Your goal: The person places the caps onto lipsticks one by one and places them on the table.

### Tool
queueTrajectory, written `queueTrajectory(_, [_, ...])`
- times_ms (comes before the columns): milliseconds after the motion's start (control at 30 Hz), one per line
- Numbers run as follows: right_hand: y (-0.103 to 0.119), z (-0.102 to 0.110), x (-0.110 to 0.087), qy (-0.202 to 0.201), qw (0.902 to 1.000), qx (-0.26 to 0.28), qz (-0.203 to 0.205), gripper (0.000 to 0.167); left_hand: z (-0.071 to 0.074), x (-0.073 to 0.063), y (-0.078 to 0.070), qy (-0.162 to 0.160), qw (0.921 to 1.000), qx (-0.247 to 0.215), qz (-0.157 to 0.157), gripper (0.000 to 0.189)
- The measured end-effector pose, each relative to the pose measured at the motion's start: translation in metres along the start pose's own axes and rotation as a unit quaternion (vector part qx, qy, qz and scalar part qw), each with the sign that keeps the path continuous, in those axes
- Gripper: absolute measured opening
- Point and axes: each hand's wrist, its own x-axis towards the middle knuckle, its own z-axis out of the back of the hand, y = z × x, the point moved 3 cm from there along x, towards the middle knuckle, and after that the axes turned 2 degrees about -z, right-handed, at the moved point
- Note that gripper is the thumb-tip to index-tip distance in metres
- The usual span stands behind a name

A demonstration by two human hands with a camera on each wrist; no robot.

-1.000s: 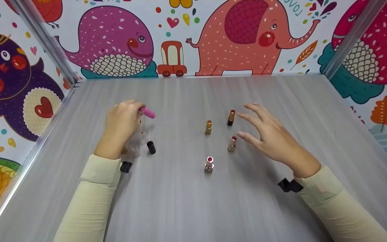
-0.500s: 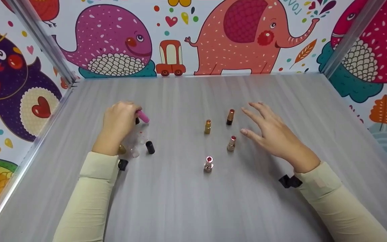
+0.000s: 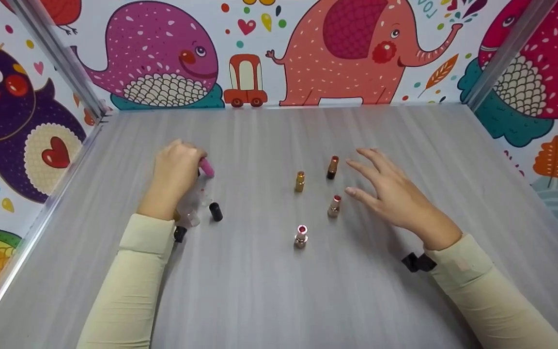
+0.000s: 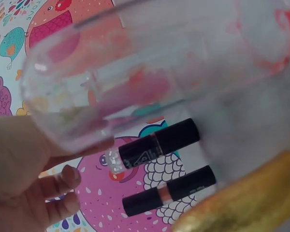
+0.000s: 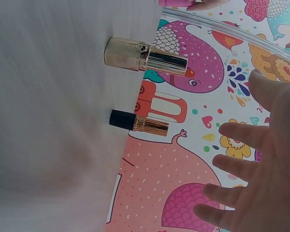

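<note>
My left hand [image 3: 177, 165] pinches a pink tube [image 3: 207, 167] near the table's left side. Part of the tube is hidden by the fingers. Close by it stand a black tube [image 3: 216, 212] and a clear cap [image 3: 193, 218]. In the left wrist view, the clear cap fills the foreground, with two black tubes [image 4: 169, 191] and a gold piece [image 4: 246, 198] beyond. My right hand [image 3: 395, 196] hovers with spread fingers, holding nothing. Nearest to it are a copper-and-black lipstick [image 3: 333, 167] and a pale gold lipstick [image 3: 334, 207], both upright and uncapped.
A gold lipstick [image 3: 300, 182] and a silver lipstick [image 3: 301, 237] stand around the middle of the grey table [image 3: 255, 291]. Walls with printed animals [image 3: 347, 58] close off the back and sides, joined by metal corner strips.
The pink tube has shifted slightly left and down in the head view and now hangs more steeply. The right hand has barely moved; the lipsticks stand where they were.
</note>
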Motion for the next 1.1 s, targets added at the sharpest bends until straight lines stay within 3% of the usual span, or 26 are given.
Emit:
queueTrajectory(167, [0.0011,-0.0006,0.0006,0.001,1.0,0.005,0.003,0.064,-0.007,-0.0002,-0.0002,0.012,0.9999,-0.001,0.008,0.01])
queueTrajectory(367, [0.0013,-0.0016,0.0007,0.001,0.9999,0.008,0.01,0.063,-0.0109,-0.0005,0.0018,-0.009,0.9999,-0.002,-0.004,0.011])
queueTrajectory(567, [0.0004,-0.0009,-0.0006,-0.001,0.9999,0.003,0.015,0.062,-0.0098,0.0016,-0.0011,-0.023,0.9995,0.002,-0.02,0.013])
queueTrajectory(1100, [-0.0052,-0.0001,0.0008,0.006,0.9998,-0.019,0.0,0.072,-0.0024,0.0,-0.0017,-0.029,0.9995,0.002,-0.007,0.009])
